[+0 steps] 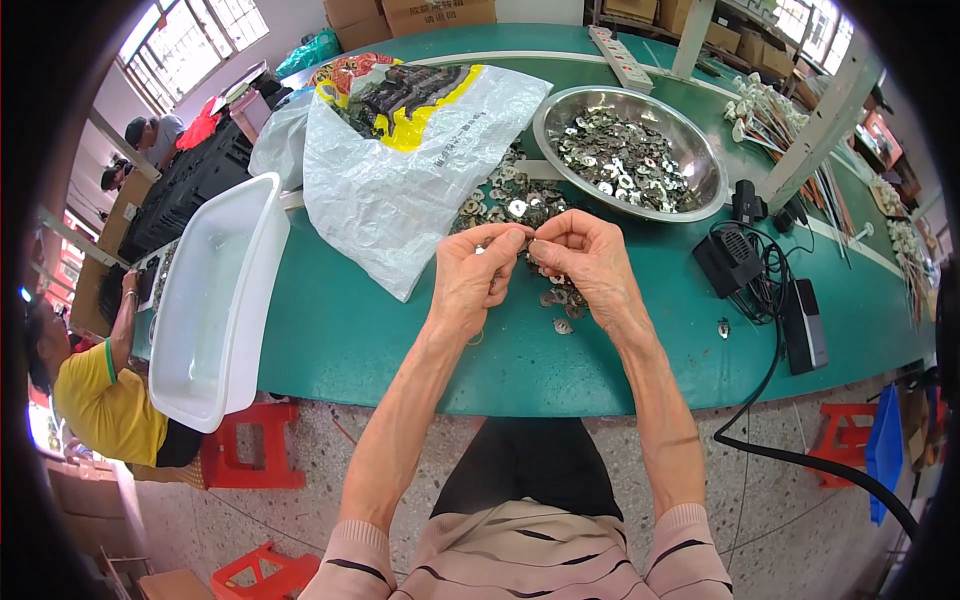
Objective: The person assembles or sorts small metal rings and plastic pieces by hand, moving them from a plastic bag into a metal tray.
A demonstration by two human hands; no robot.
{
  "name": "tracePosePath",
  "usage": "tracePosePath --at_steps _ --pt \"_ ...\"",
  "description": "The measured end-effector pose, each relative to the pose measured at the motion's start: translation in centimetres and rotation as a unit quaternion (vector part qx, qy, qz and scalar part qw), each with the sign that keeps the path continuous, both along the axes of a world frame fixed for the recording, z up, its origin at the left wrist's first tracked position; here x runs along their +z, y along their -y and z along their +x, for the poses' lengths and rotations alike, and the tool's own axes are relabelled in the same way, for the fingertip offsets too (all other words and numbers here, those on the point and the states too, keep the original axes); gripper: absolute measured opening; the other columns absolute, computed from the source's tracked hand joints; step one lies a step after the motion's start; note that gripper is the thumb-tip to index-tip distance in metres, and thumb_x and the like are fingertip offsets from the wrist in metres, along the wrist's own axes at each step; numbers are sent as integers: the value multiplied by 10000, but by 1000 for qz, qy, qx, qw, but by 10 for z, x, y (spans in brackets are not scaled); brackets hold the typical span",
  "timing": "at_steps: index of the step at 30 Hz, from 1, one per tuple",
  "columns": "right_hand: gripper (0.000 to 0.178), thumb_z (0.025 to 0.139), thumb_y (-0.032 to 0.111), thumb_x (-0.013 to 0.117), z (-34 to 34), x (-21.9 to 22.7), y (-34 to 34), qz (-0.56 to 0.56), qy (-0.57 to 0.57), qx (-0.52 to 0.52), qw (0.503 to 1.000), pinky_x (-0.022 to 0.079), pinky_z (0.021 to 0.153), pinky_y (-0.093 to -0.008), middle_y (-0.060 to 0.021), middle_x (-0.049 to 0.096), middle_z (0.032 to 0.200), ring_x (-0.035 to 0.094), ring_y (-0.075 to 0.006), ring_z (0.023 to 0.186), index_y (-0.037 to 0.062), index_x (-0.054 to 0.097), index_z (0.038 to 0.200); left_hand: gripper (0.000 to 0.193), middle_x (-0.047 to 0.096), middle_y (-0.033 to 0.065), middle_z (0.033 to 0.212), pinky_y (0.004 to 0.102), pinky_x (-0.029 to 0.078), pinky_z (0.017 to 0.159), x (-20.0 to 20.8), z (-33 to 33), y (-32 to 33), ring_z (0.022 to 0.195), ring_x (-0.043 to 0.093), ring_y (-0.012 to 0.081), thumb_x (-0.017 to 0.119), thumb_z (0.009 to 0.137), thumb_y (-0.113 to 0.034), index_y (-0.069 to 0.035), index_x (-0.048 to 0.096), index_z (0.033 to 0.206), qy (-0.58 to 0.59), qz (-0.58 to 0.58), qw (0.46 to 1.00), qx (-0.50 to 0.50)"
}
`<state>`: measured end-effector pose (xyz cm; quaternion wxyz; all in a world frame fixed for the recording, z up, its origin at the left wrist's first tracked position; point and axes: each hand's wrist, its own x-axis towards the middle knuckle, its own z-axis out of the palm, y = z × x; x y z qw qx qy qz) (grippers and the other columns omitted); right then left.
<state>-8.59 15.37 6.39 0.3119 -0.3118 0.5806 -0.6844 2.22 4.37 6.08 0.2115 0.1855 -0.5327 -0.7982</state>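
Left hand (482, 268) and right hand (585, 262) both pinched nearly closed on one tiny dark piece (529, 241), above roundish silver metal parts (563, 326) on the green table (350, 345), its direction and long axis honestly too small to tell

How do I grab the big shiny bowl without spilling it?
Probably hold the shiny bowl by its left and right rim together, coming from the near side of the green table. The rim flares outward, giving an edge to grip; loose metal pieces inside could slide, so keep it level.
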Motion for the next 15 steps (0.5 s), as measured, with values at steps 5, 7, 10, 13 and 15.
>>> tracePosePath --at_steps 5,7,10,13,15 --pt "138 768 38 662 1 0 1 -16 -2 3 1000 461 586 -196 -38 605 728 550 -76 635 -19 593 873 191 433 -27 578 165 206 339 -5 -1 2 420 319 24 625 847 -162 19 614 909 1 -7 998 55" --pt "130 772 38 658 0 -2 1 -5 -4 -4 1000 468 592 -197 -41 608 734 558 -79 642 -17 593 870 188 434 -27 579 166 207 340 -4 -2 2 420 321 25 625 847 -160 17 612 909 1 -7 998 57" --pt "120 779 35 648 0 1 -1 11 18 2 1000 481 603 -201 -47 612 748 572 -87 655 -12 591 874 183 436 -27 580 168 207 340 -5 -2 1 421 325 26 623 849 -156 15 610 913 -4 -26 998 64" --pt "129 787 29 638 -1 2 -2 4 75 27 997 491 608 -206 -49 614 767 583 -95 666 -7 583 898 182 436 -26 581 169 207 341 -6 -3 -2 423 330 27 619 852 -155 14 608 919 -9 -64 995 70" --pt "140 790 26 634 -1 1 -3 -8 108 40 993 495 610 -209 -48 614 777 587 -100 673 -4 577 915 182 436 -26 582 170 207 341 -6 -3 -2 425 332 27 617 854 -156 13 608 921 -9 -85 994 72"
